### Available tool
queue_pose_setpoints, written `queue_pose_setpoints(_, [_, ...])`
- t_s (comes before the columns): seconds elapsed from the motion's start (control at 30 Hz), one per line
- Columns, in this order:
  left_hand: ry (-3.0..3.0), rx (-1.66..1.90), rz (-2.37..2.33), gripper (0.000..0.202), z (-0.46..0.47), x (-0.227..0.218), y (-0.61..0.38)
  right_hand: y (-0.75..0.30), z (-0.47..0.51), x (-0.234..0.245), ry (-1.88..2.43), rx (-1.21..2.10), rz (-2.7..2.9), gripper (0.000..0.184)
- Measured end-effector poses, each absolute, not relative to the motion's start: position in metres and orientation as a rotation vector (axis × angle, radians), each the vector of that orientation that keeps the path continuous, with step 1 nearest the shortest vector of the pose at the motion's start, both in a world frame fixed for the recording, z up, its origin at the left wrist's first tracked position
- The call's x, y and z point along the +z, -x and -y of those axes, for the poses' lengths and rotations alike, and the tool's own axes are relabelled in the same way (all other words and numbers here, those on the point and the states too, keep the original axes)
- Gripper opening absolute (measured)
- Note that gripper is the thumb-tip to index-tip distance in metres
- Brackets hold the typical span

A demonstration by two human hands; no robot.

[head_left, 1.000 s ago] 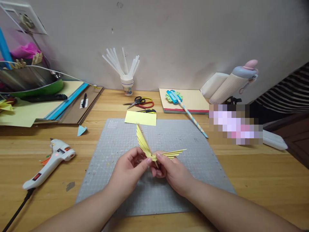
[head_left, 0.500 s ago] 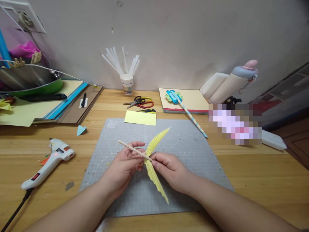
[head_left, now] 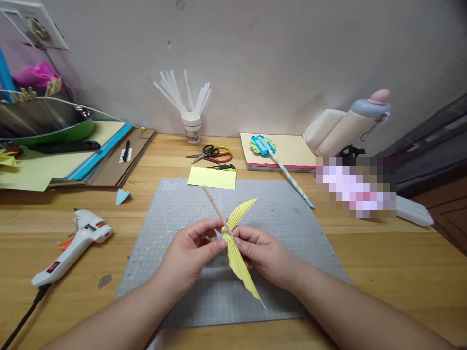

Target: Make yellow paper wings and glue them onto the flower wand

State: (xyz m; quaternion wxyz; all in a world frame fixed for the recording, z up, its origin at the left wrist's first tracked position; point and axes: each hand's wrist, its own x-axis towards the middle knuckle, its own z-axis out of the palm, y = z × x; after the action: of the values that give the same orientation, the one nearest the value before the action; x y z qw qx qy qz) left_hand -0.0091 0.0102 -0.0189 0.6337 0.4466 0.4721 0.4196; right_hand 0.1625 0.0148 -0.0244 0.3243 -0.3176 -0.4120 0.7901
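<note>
Above the grey cutting mat (head_left: pixel 153 291), both hands hold a yellow pleated paper (head_left: pixel 241 267), whose two folded wings fan out from a pinched middle. A thin wooden stick (head_left: pixel 215 204) crosses that middle and points up and to the left. My left hand (head_left: pixel 195 248) is closed, with thumb and index finger on the left side of the pinched pleats. From the right, my right hand (head_left: pixel 268 253) pinches the paper's middle beside the stick's lower end. Its fingertips partly hide behind the paper.
A glue gun (head_left: pixel 73 250) lies at left with its cord. Beyond the mat are scissors (head_left: pixel 207 154), a cutter (head_left: pixel 222 167), a yellow paper sheet (head_left: pixel 211 178) and a cup (head_left: pixel 192 129) of white sticks. A paper flower on a striped stem (head_left: pixel 288 177) rests at right.
The stick has turned steeper, its free end swinging up and right. The pleated paper has turned with it. My left fingers have shifted from along the stick to the paper's middle.
</note>
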Motion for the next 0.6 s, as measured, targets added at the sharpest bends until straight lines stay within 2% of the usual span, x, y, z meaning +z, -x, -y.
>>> queue_pose_setpoints(0.2, [-1.519,0.926,-1.286,0.023,-0.0103,-0.0135,0.0122,-0.1662,-0.0161,-0.0228,0.883,2.073,1.213,0.033])
queue_pose_setpoints(0.3, [-1.721,0.851,-1.285,0.018,-0.0093,-0.0122,0.0145,-0.1689,-0.0170,-0.0205,0.882,1.961,1.448,0.031])
queue_pose_setpoints(0.43, [-1.776,0.714,-1.312,0.023,-0.0061,-0.0150,0.0156,-0.1698,-0.0166,-0.0183,0.952,1.844,1.623,0.025])
queue_pose_setpoints(0.6, [-1.786,0.712,-1.277,0.024,-0.0035,-0.0173,0.0139,-0.1647,-0.0146,-0.0231,0.843,1.914,1.412,0.030])
